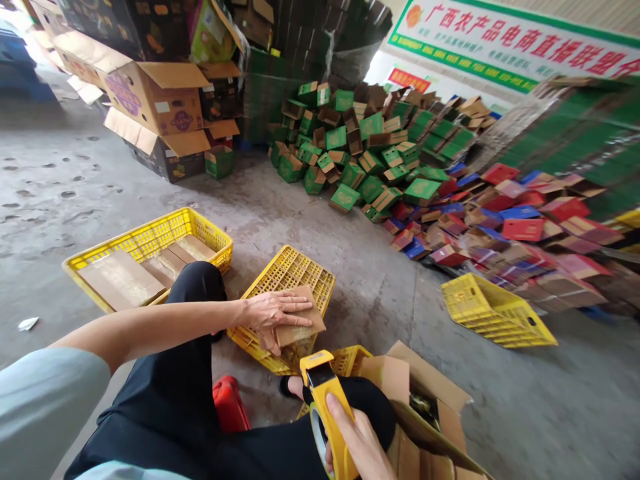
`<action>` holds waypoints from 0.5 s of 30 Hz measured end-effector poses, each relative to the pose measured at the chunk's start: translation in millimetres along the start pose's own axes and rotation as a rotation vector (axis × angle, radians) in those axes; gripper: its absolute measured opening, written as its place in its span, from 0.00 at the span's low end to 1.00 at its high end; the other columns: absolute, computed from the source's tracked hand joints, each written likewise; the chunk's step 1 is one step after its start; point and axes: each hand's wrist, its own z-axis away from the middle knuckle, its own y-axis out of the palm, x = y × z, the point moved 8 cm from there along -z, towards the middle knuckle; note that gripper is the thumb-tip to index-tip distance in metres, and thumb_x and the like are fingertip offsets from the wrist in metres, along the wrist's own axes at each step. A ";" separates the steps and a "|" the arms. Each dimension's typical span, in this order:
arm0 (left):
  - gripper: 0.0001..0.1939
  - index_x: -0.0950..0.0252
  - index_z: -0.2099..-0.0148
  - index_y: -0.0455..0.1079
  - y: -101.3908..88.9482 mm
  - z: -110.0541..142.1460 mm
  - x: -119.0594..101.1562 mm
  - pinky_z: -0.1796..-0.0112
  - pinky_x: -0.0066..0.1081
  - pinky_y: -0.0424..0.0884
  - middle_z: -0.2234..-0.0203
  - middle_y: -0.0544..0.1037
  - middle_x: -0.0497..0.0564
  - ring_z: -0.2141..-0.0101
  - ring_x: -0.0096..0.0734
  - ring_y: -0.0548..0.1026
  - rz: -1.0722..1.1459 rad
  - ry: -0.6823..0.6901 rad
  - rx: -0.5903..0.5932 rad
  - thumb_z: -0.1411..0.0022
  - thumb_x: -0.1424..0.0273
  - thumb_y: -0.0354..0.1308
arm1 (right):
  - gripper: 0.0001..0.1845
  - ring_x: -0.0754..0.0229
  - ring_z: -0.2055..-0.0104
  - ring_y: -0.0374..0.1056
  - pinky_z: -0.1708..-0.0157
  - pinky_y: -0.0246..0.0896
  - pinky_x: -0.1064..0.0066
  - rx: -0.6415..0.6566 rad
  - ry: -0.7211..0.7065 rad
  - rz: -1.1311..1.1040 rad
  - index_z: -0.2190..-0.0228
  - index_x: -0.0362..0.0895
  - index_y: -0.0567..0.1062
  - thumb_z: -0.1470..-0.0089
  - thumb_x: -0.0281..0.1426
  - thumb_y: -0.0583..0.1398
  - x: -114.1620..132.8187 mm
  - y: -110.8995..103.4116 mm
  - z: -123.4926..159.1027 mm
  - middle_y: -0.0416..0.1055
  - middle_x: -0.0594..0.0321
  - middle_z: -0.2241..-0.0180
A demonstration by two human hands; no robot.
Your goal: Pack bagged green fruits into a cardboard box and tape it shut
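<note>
My left hand (277,312) lies flat on top of a small brown cardboard box (306,321), its fingers stretched across the top flap. Under that box is an upturned yellow plastic crate (300,273), serving as a surface. Near my right knee, my right hand (357,433) grips a yellow tape dispenser (326,393) with a roll of tape (318,427) on it. The dispenser is apart from the box, a little nearer to me. To the left, a yellow crate (227,257) holds several taped cardboard boxes (123,277).
An open carton (430,427) with dark contents stands by my right leg. A red object (230,403) lies between my legs. Farther right sits another yellow crate (493,310). Green boxes (345,197) and red and blue boxes (523,227) are heaped behind; large cartons (155,100) are stacked at back left.
</note>
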 end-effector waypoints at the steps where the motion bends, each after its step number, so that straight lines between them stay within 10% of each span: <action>1: 0.51 0.58 0.22 0.56 0.1 -0.1 0.7 0.27 0.47 0.44 0.22 0.46 0.58 0.25 0.56 0.51 -0.003 -0.006 0.009 0.39 0.43 0.67 | 0.51 0.55 0.82 0.72 0.81 0.66 0.71 0.010 -0.008 -0.026 0.50 0.40 0.82 0.51 0.72 0.56 0.7 1.1 -3.0 0.70 0.62 0.85; 10: 0.52 0.59 0.20 0.50 -6.6 -0.2 9.3 0.27 0.48 0.39 0.23 0.48 0.57 0.25 0.56 0.48 -0.014 -0.120 0.045 0.35 0.37 0.58 | 0.42 0.58 0.82 0.71 0.80 0.68 0.72 0.010 -0.028 -0.076 0.69 0.41 0.80 0.48 0.69 0.58 9.7 9.3 -38.4 0.73 0.59 0.84; 15: 0.45 0.63 0.20 0.48 -11.3 -4.0 37.9 0.28 0.47 0.49 0.23 0.49 0.59 0.25 0.54 0.48 -0.021 -0.519 -0.024 0.26 0.40 0.44 | 0.40 0.59 0.83 0.70 0.80 0.68 0.70 -0.019 -0.026 -0.097 0.74 0.43 0.76 0.49 0.69 0.59 9.4 12.7 -54.4 0.73 0.59 0.84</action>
